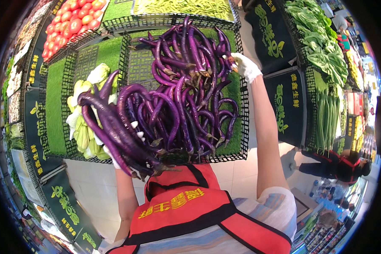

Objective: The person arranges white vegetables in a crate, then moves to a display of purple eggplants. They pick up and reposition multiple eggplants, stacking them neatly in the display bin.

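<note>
My left hand point(140, 134), in a white glove, holds a bunch of long purple eggplants point(114, 122) at the display's near left. Its white fingertips show around the bunch, which covers most of the hand. At the far right side of the crate, my right hand point(245, 67), also white-gloved, grips the stem end of an eggplant point(223, 44). Between my hands lies a large heap of curved, glossy eggplants point(177, 117). The farther eggplants point(190, 47) have their stems towards me. Black plastic mesh point(243, 120) edges the green artificial grass point(233, 139) beneath them.
Pale green vegetables point(84, 127), some in white foam netting, lie left of the heap. Tomatoes point(74, 23) and green peppers point(184, 8) are beyond. Across the right aisle stand leafy greens point(324, 47) and long beans point(327, 119). A person point(336, 166) is at the right.
</note>
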`<action>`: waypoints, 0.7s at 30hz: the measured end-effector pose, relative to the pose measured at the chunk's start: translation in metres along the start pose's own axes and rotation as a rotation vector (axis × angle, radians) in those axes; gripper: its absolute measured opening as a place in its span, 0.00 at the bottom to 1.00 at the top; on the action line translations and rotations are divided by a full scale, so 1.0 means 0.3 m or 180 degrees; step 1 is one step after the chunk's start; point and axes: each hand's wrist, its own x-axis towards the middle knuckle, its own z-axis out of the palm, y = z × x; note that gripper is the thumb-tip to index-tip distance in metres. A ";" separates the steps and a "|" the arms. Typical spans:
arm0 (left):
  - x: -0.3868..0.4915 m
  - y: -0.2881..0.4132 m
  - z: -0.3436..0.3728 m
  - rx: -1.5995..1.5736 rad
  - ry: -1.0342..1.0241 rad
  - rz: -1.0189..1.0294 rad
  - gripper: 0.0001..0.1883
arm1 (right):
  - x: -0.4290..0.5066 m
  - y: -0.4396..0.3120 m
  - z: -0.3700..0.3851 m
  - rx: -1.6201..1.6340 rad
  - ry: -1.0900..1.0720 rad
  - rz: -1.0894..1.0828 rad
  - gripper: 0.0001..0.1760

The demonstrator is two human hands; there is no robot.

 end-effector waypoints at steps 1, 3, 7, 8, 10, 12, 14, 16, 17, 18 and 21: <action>0.034 -0.004 0.012 -0.0064 -0.0017 -0.0085 0.50 | -0.093 -0.031 0.063 0.0026 0.0164 0.0006 0.07; 0.049 -0.024 0.013 -0.0198 0.0022 -0.0325 0.51 | -0.202 -0.074 0.090 -0.0290 -0.0632 0.0125 0.08; 0.083 -0.071 0.033 0.0025 0.0266 -0.0605 0.50 | -0.434 -0.087 0.286 -0.0437 -0.0644 -0.0303 0.13; 0.098 -0.096 0.033 0.0084 0.0059 -0.0589 0.51 | -0.443 -0.085 0.270 -0.0844 -0.1132 -0.0497 0.13; 0.113 -0.111 0.065 0.0203 0.0222 -0.0708 0.54 | -0.577 -0.074 0.395 -0.1396 -0.1187 -0.0431 0.16; 0.133 -0.137 0.061 0.0093 0.0001 -0.0686 0.56 | -0.703 -0.042 0.522 -0.1371 -0.1566 -0.0435 0.19; 0.160 -0.150 0.056 0.0074 -0.0213 -0.0725 0.56 | -0.777 0.018 0.607 -0.1492 -0.1743 -0.0396 0.20; 0.175 -0.166 0.029 0.0112 -0.0165 -0.0758 0.55 | -0.823 0.092 0.673 -0.1477 -0.1881 -0.0062 0.18; 0.174 -0.177 0.005 0.0154 0.0189 -0.0732 0.54 | -0.818 0.151 0.686 -0.1347 -0.1958 0.0059 0.16; 0.175 -0.193 -0.032 0.0155 0.0308 -0.0636 0.53 | -0.809 0.204 0.689 -0.1336 -0.2024 0.0181 0.15; 0.198 -0.173 0.030 0.0156 0.0014 -0.0606 0.52 | -0.802 0.296 0.665 -0.0762 -0.2095 0.0722 0.17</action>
